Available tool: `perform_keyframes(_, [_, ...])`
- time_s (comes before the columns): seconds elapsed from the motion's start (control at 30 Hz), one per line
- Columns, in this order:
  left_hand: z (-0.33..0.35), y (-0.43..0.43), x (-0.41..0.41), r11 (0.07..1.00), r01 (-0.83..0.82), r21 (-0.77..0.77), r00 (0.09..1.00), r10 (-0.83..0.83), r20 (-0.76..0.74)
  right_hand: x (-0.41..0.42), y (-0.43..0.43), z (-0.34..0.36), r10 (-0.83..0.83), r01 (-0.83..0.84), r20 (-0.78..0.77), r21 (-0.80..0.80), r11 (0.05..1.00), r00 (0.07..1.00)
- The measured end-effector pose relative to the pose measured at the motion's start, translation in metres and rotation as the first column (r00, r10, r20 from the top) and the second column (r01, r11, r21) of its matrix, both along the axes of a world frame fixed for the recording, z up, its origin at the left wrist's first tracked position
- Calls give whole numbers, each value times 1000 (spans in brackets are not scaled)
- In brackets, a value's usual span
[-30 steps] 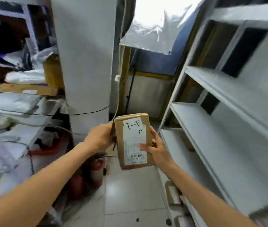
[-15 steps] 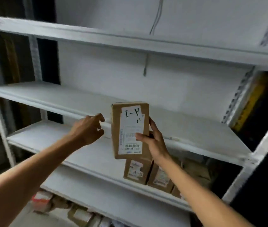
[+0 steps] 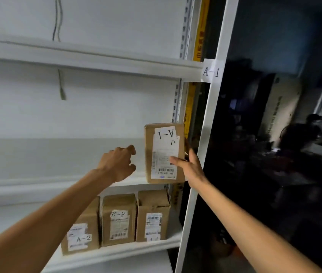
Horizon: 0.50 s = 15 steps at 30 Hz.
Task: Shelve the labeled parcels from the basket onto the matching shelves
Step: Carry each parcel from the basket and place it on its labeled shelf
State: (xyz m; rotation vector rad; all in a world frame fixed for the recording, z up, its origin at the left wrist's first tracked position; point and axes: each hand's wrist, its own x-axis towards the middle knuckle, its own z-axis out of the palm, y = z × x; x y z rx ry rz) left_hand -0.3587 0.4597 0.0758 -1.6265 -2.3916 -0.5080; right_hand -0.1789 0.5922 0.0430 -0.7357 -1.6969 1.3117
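Right hand (image 3: 190,166) grips the A-1 parcel (image 3: 164,153), thumb on its label face, other fingers behind its right edge; parcel upright, label upside down, at right end of the middle shelf (image 3: 37,186), whether resting on it can't tell. Left hand (image 3: 117,163) just left of parcel, not touching, fingers loosely curled, holding nothing. A-1 tag (image 3: 211,71) on right upright above. Three boxes (image 3: 119,219) on shelf below, two marked A-2.
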Motion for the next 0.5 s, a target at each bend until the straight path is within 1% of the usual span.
perform_keyframes(0.07, [2,16,2,999,3,-32,1000,-3,-2,1,19,-6,21,-20,34,-29,999,999])
perform_keyframes(0.17, [9,33,1,999,-17,-51,1000,16,-15,-4,38,-2,48,-49,-10,-80,996,999])
perform_keyframes(0.27, [16,46,1,999,-27,-47,1000,26,-14,-14,53,5,72,-76,-55,-82,994,996])
perform_keyframes(0.4, [17,54,1,997,-30,-67,999,28,-23,-27,73,6,132,-131,21,-61,990,991])
perform_keyframes(0.5, [13,56,-5,996,-36,-82,999,33,-30,-36,89,1,123,-116,55,-129,985,991])
